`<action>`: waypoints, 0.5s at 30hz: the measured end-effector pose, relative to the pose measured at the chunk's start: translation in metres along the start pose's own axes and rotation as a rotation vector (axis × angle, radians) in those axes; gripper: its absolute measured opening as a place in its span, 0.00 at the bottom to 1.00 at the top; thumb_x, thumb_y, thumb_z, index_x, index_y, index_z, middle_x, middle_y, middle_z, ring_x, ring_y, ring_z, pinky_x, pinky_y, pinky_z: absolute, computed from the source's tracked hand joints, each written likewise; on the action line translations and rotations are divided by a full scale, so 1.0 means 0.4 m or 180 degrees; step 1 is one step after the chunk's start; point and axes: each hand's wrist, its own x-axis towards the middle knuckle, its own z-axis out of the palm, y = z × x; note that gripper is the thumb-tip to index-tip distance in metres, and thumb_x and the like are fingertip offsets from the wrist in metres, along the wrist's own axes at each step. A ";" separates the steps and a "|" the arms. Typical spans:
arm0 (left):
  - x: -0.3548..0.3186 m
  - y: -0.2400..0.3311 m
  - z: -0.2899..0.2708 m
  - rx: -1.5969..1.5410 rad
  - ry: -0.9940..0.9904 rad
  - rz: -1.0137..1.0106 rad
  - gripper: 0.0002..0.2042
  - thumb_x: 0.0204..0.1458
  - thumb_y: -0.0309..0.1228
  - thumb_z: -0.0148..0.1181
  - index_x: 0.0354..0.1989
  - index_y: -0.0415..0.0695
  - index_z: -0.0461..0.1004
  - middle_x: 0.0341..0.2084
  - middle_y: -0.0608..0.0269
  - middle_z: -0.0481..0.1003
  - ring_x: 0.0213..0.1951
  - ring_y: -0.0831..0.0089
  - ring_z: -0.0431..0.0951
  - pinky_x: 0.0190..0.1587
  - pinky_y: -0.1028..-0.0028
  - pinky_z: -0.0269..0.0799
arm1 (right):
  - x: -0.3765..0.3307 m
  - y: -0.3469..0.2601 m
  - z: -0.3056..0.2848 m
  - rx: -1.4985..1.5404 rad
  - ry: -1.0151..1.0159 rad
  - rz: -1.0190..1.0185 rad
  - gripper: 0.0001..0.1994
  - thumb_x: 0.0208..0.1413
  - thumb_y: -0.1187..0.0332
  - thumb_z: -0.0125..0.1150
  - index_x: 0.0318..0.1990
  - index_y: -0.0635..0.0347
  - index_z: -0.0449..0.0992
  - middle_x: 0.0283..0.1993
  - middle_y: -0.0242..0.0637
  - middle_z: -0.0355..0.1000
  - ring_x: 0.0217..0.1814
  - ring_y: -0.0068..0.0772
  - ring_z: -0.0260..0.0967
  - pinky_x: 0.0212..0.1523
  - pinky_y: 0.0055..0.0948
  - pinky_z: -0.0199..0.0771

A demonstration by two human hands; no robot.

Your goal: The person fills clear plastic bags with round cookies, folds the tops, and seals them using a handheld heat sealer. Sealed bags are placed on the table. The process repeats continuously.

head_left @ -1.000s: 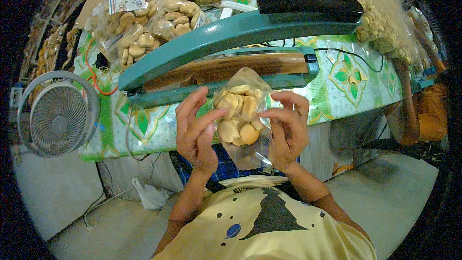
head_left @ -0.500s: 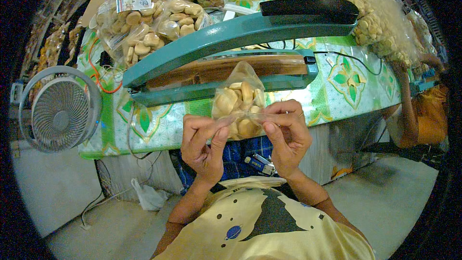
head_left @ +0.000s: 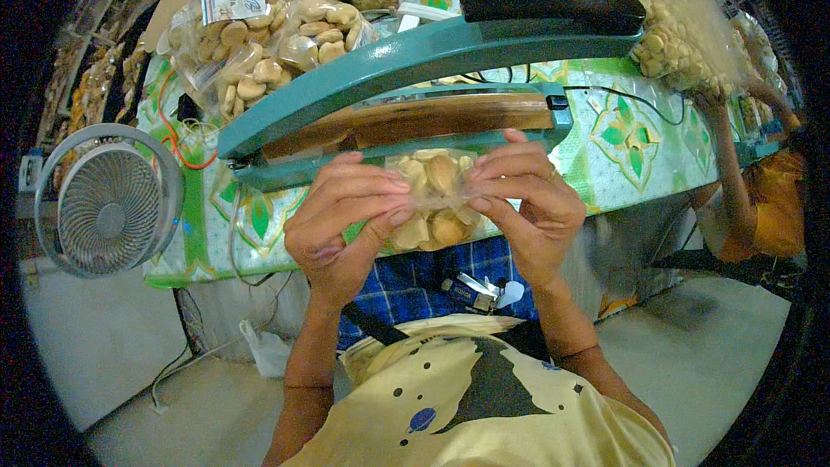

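Note:
A clear plastic bag of round, pale biscuits (head_left: 443, 225) is held between my hands at the table's near edge. My left hand (head_left: 350, 212) pinches its left side, thumb and fingers closed on the plastic. Opposite it, my right hand (head_left: 527, 203) grips the right side the same way. Just beyond my fingers stands a teal bag sealer (head_left: 380, 56) with its long arm raised and a black handle (head_left: 553, 13) at the right end. Its brown sealing bed (head_left: 450, 114) lies below the raised arm.
Filled biscuit bags (head_left: 251, 35) are heaped at the back left, and more (head_left: 674, 56) line the back right. A grey fan (head_left: 112, 199) stands at the left. Another person's arm (head_left: 731, 173) is at the far right. Cables cross the patterned tablecloth (head_left: 627, 143).
My hands have moved up slightly and farther around the bag's sides, fingers now stretched along it. The bag's pointed top no longer shows standing up over the sealer.

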 end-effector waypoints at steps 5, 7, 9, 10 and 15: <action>-0.004 -0.002 -0.001 -0.0050 -0.0027 -0.0049 0.05 0.41 0.28 0.69 0.27 0.43 0.80 0.32 0.57 0.80 0.40 0.60 0.80 0.52 0.55 0.69 | 0.013 -0.006 -0.023 0.0097 -0.0295 0.0011 0.08 0.38 0.75 0.71 0.30 0.57 0.82 0.38 0.35 0.78 0.46 0.37 0.73 0.63 0.50 0.57; -0.001 -0.007 0.003 0.0034 -0.0133 -0.0172 0.06 0.41 0.28 0.69 0.27 0.43 0.79 0.30 0.58 0.80 0.38 0.61 0.80 0.51 0.56 0.69 | 0.022 -0.004 -0.023 -0.0037 -0.0431 0.0176 0.08 0.37 0.75 0.71 0.29 0.57 0.82 0.37 0.35 0.78 0.45 0.36 0.74 0.63 0.51 0.57; 0.000 -0.010 0.005 0.0020 -0.0132 0.0024 0.06 0.41 0.27 0.69 0.27 0.42 0.79 0.31 0.58 0.80 0.39 0.61 0.80 0.51 0.55 0.69 | 0.030 -0.002 -0.022 0.0103 -0.0439 0.0060 0.08 0.37 0.75 0.71 0.28 0.57 0.82 0.36 0.35 0.79 0.45 0.37 0.74 0.63 0.51 0.57; 0.001 -0.011 0.006 0.0042 -0.0169 0.0033 0.06 0.41 0.27 0.69 0.27 0.42 0.79 0.31 0.58 0.80 0.39 0.61 0.80 0.51 0.55 0.69 | 0.032 -0.002 -0.022 0.0134 -0.0467 0.0068 0.07 0.37 0.75 0.71 0.28 0.57 0.82 0.35 0.35 0.79 0.45 0.37 0.74 0.63 0.51 0.57; -0.001 -0.006 0.003 -0.0014 -0.0125 0.0024 0.06 0.41 0.26 0.68 0.28 0.42 0.80 0.32 0.57 0.81 0.40 0.61 0.80 0.52 0.55 0.69 | 0.033 -0.008 -0.032 0.0049 -0.0437 -0.0066 0.06 0.39 0.75 0.70 0.28 0.57 0.82 0.35 0.34 0.79 0.45 0.37 0.75 0.64 0.50 0.56</action>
